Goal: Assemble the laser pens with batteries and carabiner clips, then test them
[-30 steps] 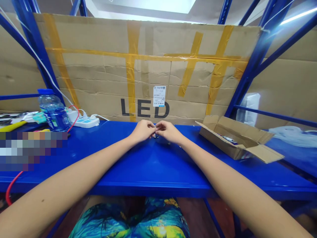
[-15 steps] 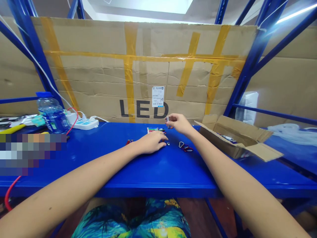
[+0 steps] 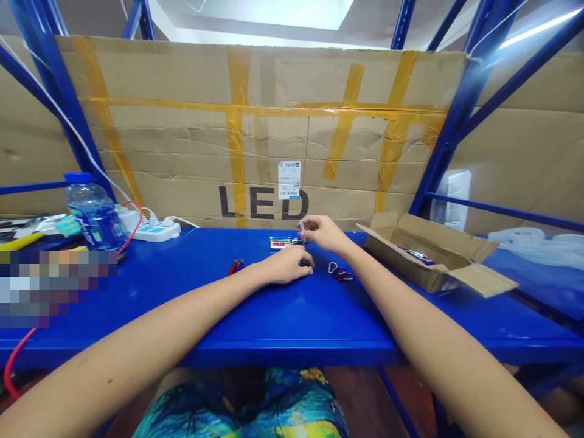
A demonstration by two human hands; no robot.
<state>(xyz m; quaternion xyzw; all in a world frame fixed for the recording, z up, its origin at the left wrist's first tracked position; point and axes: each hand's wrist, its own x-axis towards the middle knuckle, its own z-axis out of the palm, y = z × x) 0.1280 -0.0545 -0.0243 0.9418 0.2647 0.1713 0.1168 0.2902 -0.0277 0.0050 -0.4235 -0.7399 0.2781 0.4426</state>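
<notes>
My right hand is pinched on a small silver cylinder, held just above the right end of a row of small coloured pen-like tubes lying on the blue table. My left hand rests palm down on the table with its fingers curled; a small metal piece lies at its fingertips. Whether the fingers grip anything is hidden. Red and silver carabiner clips lie just right of it. Two small red and purple pieces lie to its left.
An open cardboard box with metal parts inside sits at the right. A water bottle, a white power strip and a red cable occupy the left. A taped cardboard sheet marked LED forms the back wall.
My hands, joined over the small parts a second ago, have separated. The left settled flat on the table; the right lifted the silver cylinder and brought it left toward the row of tubes.
</notes>
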